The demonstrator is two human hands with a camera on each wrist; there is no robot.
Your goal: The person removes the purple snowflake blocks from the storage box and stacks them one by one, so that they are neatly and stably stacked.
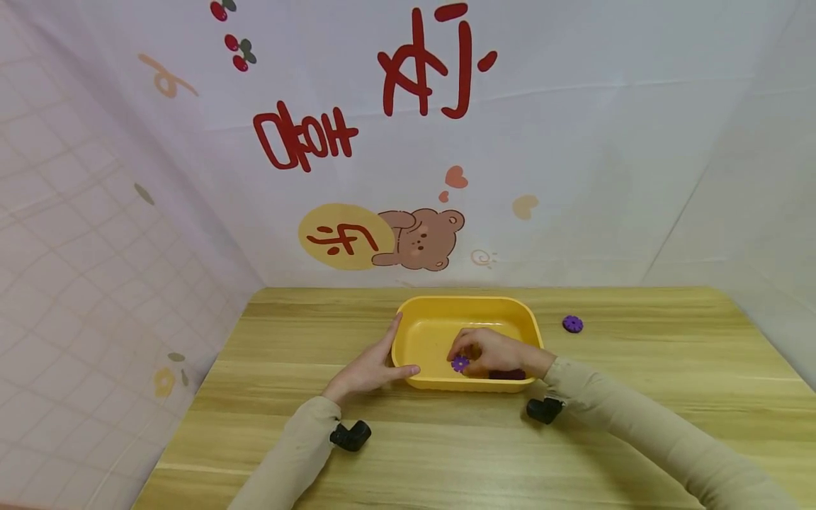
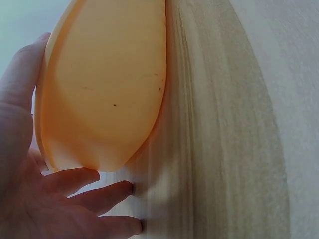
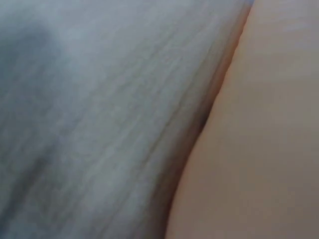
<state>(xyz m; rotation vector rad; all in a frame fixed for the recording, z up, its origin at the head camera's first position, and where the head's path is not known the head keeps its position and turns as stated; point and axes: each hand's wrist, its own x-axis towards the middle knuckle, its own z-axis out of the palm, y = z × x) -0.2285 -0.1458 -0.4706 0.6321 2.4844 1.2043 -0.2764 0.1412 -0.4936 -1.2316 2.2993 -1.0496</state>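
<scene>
A yellow basin (image 1: pixel 446 384) stands on the table. My left hand (image 1: pixel 370 368) rests against its left end, fingers spread, thumb over the near rim; in the left wrist view the fingers of the left hand (image 2: pixel 65 204) touch the basin's outer wall (image 2: pixel 104 89). Inside the basin, my right hand (image 1: pixel 494 350) pinches a purple notched disc (image 1: pixel 460 364) with curled fingers. Dark purple pieces (image 1: pixel 508 375) lie partly hidden beneath that hand. The right wrist view shows only the basin's outside (image 3: pixel 254 139) and the tabletop, not the hand.
Another purple notched disc (image 1: pixel 573 324) lies on the wooden table (image 1: pixel 446 453), to the right of the basin. A white printed cloth (image 1: pixel 574 142) hangs behind the table, and another wall of cloth stands at the left. Black wrist mounts sit on both sleeves.
</scene>
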